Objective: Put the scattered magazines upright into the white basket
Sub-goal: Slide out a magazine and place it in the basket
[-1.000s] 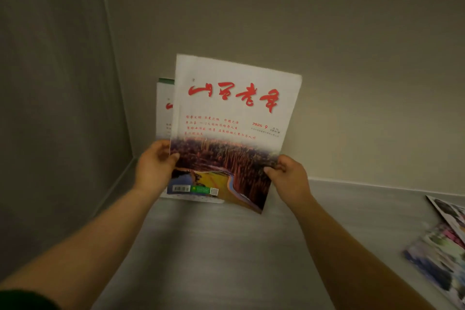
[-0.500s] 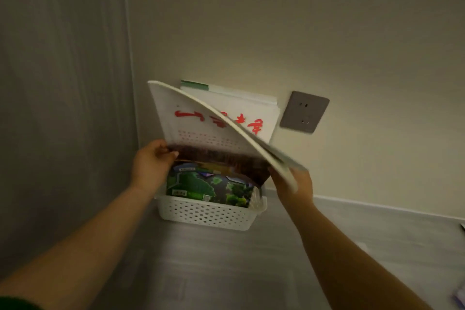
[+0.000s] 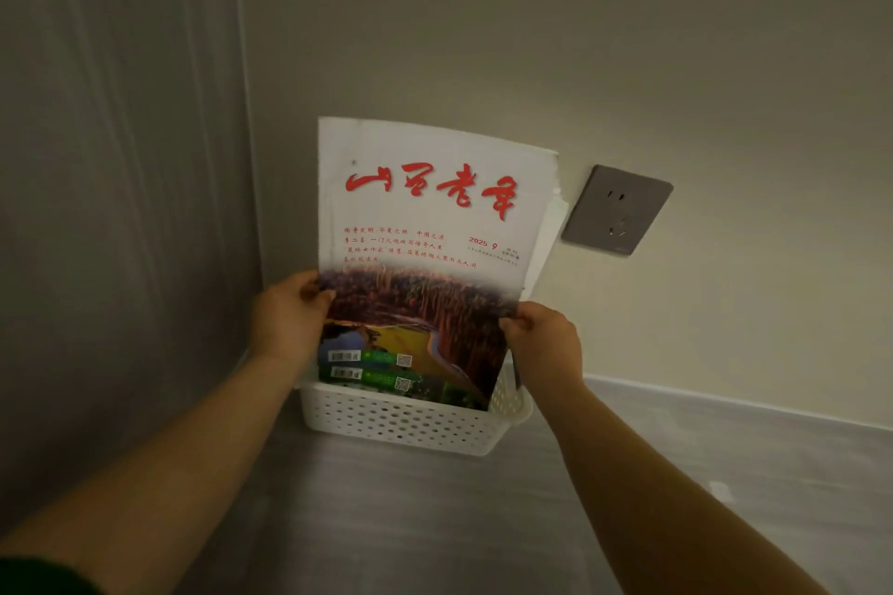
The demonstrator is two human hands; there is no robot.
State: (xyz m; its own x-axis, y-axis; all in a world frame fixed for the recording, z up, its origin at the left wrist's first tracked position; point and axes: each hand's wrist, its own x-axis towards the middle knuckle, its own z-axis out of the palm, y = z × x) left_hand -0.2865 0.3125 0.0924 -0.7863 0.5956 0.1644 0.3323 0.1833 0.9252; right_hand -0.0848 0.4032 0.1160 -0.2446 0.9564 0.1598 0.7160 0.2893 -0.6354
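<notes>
- The left hand [image 3: 285, 321] pinches the left edge of the magazine [image 3: 425, 217], thumb on the cover; the right hand [image 3: 546, 345] pinches the right edge a little lower
- The magazine stands between the hands with its cover facing the person, long axis up and down, top tipped slightly left
- Its lower edge sits right over the white basket [image 3: 396, 425], directly below both hands; the lower right corner looks to dip past the rim, the left side looks just above it
- Another magazine [image 3: 372, 376] stands in the basket, its green strip showing just under the held one
- The move is probably straight down, both hands equally near
- The side wall [image 3: 121, 208] is close on the left and the back wall [image 3: 531, 39] close behind the basket
- A wall socket [image 3: 616, 208] sits just right of the magazine's top
- The grey surface [image 3: 435, 522] gives open room in front and to the right
</notes>
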